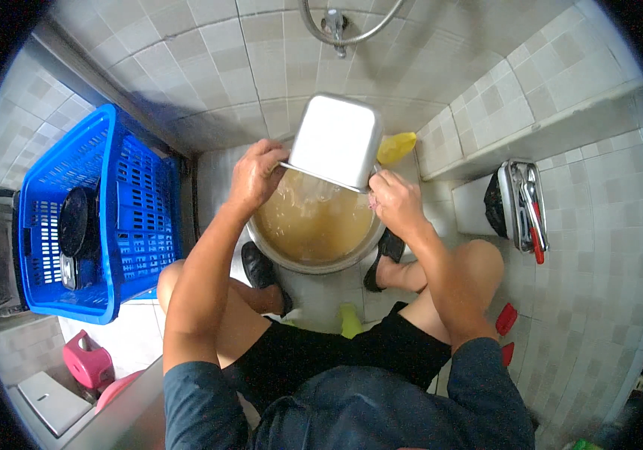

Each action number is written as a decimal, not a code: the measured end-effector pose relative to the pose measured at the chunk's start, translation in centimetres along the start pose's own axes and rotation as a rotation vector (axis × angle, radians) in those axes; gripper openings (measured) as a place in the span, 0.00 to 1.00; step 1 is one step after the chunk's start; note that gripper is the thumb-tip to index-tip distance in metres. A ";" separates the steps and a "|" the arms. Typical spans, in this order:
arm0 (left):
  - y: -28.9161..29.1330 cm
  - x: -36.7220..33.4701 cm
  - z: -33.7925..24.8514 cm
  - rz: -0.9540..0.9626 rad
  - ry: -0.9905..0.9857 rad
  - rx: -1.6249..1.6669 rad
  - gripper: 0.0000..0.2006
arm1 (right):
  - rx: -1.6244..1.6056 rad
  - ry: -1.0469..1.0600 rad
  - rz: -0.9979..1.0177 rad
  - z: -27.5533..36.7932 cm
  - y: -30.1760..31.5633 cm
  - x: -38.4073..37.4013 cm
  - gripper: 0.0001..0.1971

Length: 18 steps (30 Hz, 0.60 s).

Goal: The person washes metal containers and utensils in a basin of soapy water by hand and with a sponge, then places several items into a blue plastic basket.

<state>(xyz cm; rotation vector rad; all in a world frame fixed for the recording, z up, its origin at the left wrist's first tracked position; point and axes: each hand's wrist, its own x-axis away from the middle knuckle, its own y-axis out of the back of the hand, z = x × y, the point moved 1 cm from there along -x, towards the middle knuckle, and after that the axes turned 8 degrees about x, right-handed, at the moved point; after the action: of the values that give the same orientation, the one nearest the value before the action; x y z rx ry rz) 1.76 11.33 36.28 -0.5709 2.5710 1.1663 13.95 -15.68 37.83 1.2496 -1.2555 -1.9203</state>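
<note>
A rectangular stainless steel pan is tipped over a large round tub, its shiny bottom facing up. My left hand is closed on the pan's rim at its near left corner. On the opposite corner, my right hand grips the same rim. Cloudy brownish water fills the tub, with froth and ripples just under the pan's edge. The inside of the pan is hidden from view. The tub stands on the floor between my feet.
At left stands a blue plastic crate with dark pans inside. A metal container with utensils is at right. Beyond the tub lies a yellow bag-like item; a tap with a hose is on the wall. A pink stool sits lower left.
</note>
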 end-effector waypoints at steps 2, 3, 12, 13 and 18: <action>-0.3 -0.4 -0.1 0.011 0.004 0.019 0.14 | 0.030 0.062 -0.073 -0.1 0.5 0.0 0.11; -0.5 -0.7 -0.2 -0.007 -0.008 0.013 0.15 | 0.075 0.064 -0.100 -0.2 0.7 0.0 0.11; -0.6 -1.6 -1.2 -0.155 -0.139 0.016 0.18 | 0.150 0.089 -0.230 -0.2 3.4 -1.0 0.12; -0.5 -1.6 -1.3 -0.181 -0.158 0.018 0.19 | 0.171 0.102 -0.232 -0.3 3.4 -0.8 0.12; -0.2 -1.5 -1.7 -0.236 -0.208 0.020 0.19 | 0.165 0.106 -0.240 0.1 4.0 -0.8 0.11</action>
<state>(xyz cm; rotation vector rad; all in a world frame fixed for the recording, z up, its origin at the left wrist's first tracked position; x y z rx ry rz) 3.02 10.29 37.86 -0.6880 2.2683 1.0591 14.01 -16.77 41.76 1.6299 -1.2794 -1.9136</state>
